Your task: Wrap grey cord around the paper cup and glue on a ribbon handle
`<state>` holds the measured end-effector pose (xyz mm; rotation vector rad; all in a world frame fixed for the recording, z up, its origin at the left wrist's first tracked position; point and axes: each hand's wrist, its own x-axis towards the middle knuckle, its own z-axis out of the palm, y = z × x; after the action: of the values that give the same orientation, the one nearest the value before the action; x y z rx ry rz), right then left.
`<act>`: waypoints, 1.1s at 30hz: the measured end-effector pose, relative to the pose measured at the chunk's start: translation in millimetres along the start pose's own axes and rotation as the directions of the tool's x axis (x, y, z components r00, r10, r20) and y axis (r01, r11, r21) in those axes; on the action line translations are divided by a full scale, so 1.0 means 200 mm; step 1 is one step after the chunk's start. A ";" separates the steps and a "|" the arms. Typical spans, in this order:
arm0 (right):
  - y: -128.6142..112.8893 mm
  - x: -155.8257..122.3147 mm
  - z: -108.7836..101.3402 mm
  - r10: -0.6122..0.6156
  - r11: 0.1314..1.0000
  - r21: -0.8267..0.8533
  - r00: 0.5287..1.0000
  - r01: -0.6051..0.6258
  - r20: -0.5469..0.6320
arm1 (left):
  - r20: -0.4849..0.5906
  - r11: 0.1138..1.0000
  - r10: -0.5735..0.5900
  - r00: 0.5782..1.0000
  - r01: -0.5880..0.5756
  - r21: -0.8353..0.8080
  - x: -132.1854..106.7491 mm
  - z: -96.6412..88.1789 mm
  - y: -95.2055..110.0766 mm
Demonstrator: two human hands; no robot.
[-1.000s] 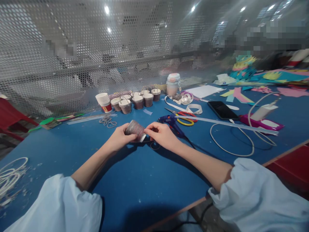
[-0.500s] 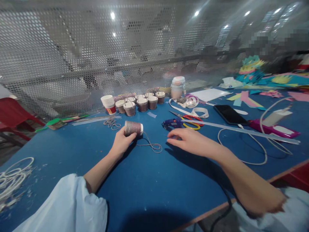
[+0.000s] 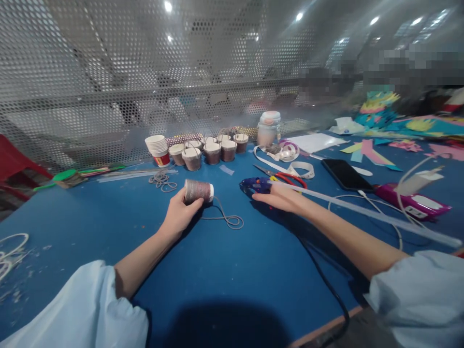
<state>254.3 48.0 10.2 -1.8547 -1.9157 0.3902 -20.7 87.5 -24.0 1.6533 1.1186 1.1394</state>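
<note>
Left grip (image 3: 180, 211) curled round a cord-wrapped cup (image 3: 197, 190), right grip (image 3: 281, 198) curled round the blue glue gun (image 3: 255, 184).

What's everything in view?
wrapped cup: one, grey, centre
glue gun: one, blue, centre
glue stick: one, translucent, right
handled cups: about eight, brown, back
paper cups: one stack, red-white, back
jar: one, pink, back
tape measure: one, white, back
scissors: one, red handles, centre
phone: one, black, right
unclear item: one, purple, right
adapter: one, white, right
cords: several, mixed colours, scattered
papers: many, multicoloured, right
chair: one, red, left
table: one, blue, beneath
screen: one, grey, behind
sleeves: two, blue, bottom
left hand: one, bare, on cup
right hand: one, bare, on gun
</note>
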 end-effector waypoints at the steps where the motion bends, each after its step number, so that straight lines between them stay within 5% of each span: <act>1: -0.03 0.00 0.01 -0.020 1.000 0.002 1.000 0.020 0.019 | 0.001 1.000 -0.004 1.000 0.004 -0.007 0.00 0.00 0.00; 4: -0.12 0.00 0.02 -0.037 0.979 0.199 0.999 0.034 0.009 | -0.006 1.000 -0.014 1.000 0.014 -0.023 0.00 0.00 -0.01; 9: -0.25 -0.06 0.07 -0.003 0.791 0.610 0.997 -0.045 0.078 | -0.016 0.998 -0.031 0.999 0.030 -0.064 0.01 0.00 -0.03; 16: -0.26 -0.14 0.14 -0.035 0.878 0.476 0.986 -0.048 0.163 | -0.009 0.999 -0.027 1.000 0.026 -0.032 0.01 0.00 -0.04; 33: -0.31 -0.19 0.14 -0.078 0.944 0.327 0.994 0.046 0.083 | -0.006 0.998 -0.028 1.000 0.028 -0.058 0.00 0.01 -0.02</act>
<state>186.4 10.4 11.2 -1.5818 -1.8343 0.7380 -19.5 89.1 -27.9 1.5856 1.0995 1.1496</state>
